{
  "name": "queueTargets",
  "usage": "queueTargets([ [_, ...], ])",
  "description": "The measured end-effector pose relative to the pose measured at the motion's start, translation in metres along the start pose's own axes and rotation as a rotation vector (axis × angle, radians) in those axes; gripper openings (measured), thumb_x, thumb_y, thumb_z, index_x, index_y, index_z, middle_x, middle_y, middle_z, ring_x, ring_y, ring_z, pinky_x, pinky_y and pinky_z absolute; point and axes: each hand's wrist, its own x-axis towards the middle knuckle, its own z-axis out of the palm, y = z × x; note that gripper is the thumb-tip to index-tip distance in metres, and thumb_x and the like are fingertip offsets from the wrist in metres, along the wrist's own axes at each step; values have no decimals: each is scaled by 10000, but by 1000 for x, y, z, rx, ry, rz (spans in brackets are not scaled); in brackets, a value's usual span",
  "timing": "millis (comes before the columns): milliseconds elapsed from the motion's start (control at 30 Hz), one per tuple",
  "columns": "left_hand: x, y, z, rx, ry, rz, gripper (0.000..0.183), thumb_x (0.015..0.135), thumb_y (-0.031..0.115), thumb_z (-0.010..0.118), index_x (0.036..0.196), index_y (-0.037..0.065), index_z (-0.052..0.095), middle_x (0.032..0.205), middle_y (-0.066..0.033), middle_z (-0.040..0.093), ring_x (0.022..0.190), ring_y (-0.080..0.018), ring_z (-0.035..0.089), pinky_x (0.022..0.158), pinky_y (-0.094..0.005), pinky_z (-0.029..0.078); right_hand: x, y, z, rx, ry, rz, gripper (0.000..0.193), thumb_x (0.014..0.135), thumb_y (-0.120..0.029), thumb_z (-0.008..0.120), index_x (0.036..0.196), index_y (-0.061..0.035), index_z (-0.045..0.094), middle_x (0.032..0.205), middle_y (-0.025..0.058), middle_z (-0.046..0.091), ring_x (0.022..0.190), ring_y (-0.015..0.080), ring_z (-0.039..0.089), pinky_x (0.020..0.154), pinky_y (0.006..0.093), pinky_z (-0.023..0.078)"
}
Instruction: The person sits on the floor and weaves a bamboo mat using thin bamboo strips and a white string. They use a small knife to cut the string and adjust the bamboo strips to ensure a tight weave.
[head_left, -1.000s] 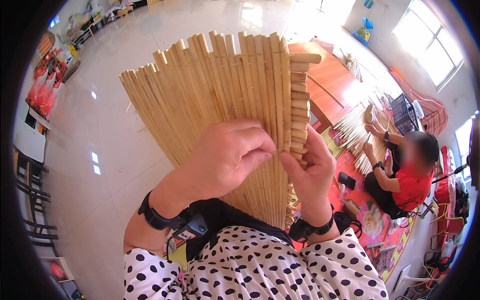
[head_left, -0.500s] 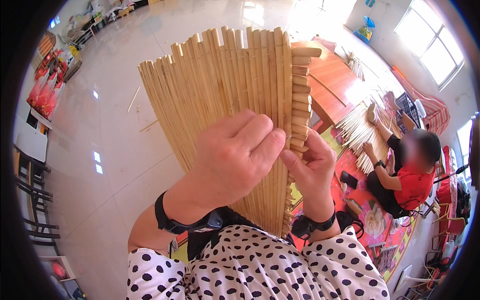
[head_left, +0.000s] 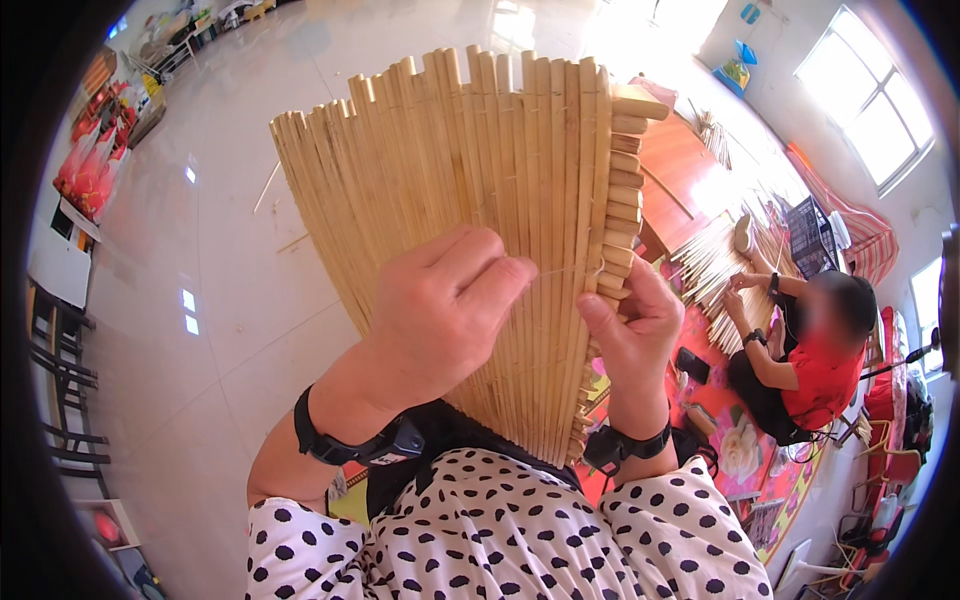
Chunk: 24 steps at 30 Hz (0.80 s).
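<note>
A fan-shaped panel of pale reed stalks (head_left: 480, 150), bound side by side, stands across my lap and folds over along its right edge, where cut stalk ends (head_left: 622, 215) jut out. In front of its middle, my left hand (head_left: 445, 300) is closed in a pinch on a thin thread (head_left: 560, 271), which runs taut to the folded edge. My right hand (head_left: 640, 320) grips that edge, its thumb on the near face and its fingers behind, partly hidden.
At right a co-worker in a red shirt (head_left: 822, 380) sits by a pile of loose reeds (head_left: 715, 260) on a flowered mat (head_left: 740, 440). A reddish-brown table (head_left: 675, 165) stands beyond the panel. Black stools (head_left: 65, 385) line the left side; tiled floor (head_left: 230, 250) lies between.
My left hand has drawn away from the folded edge to the left, stretching the thread. The panel has shifted slightly right at its top. The co-worker's hands have come together.
</note>
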Motion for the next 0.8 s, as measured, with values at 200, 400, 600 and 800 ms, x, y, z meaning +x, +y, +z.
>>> queueTargets([
  [200,-2,-1,2,-29,108,-72,188,708,-52,733,845,33,634,752,-66,497,618,-227,521,503,-330,419,3,-6,1,72,9,8,444,798,53,700,1222,90,573,971,80,688,848,94,644,709,210,519],
  [400,-7,-4,2,21,75,-132,136,733,-1,682,853,45,638,790,-53,496,727,-226,559,594,-337,469,4,-2,0,117,13,0,421,824,33,690,1222,94,569,994,87,686,884,113,647,765,236,522],
  [600,-13,1,9,-89,99,-190,213,712,-42,698,905,40,667,764,-63,498,681,-237,546,568,-344,450,4,9,-8,106,22,24,409,833,-29,725,1197,95,585,992,83,686,856,103,639,761,235,517],
  [800,-15,7,17,-158,90,-176,250,704,-48,700,938,36,680,747,-59,489,651,-233,533,553,-345,443,6,15,-12,149,19,-2,396,837,-84,746,1153,104,600,967,81,685,830,97,631,731,227,508],
])
